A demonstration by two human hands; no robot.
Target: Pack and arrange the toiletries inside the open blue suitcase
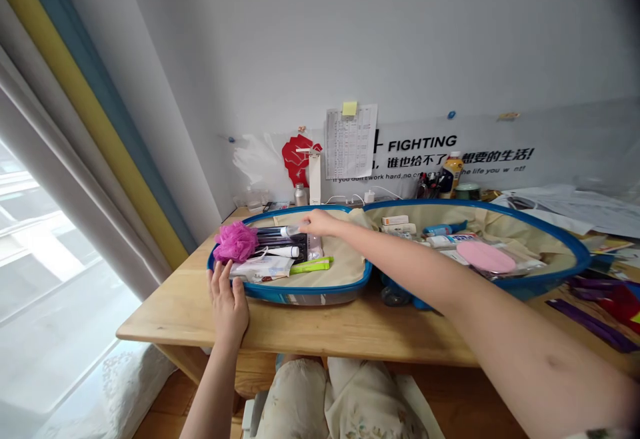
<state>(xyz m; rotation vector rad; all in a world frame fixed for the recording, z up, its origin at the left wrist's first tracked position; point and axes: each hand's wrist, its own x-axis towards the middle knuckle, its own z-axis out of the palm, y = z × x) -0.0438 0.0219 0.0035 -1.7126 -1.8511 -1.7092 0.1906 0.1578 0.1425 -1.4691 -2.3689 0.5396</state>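
An open suitcase (pixel 320 294) with a blue rim and beige lining lies on the wooden desk. My left hand (pixel 229 306) rests at its near left corner, fingers apart against the rim, beside a magenta bath puff (pixel 236 242). My right hand (pixel 321 223) reaches over the left half with its fingers pinched at the translucent end of a slim item; its kind is unclear. Below that hand lie a white-capped tube (pixel 285 252), a clear small bottle (pixel 315 247), a white packet (pixel 265 268) and a lime-green strip-like item (pixel 311 265).
The suitcase's right half (pixel 545 279) holds a pink oval item (pixel 485 257), a blue tube (pixel 440 229) and small boxes (pixel 395 220). Behind stand a white desk lamp (pixel 315 179) and an orange-capped bottle (pixel 451 176). Papers (pixel 560 206) lie at right; a curtain (pixel 95 132) hangs left.
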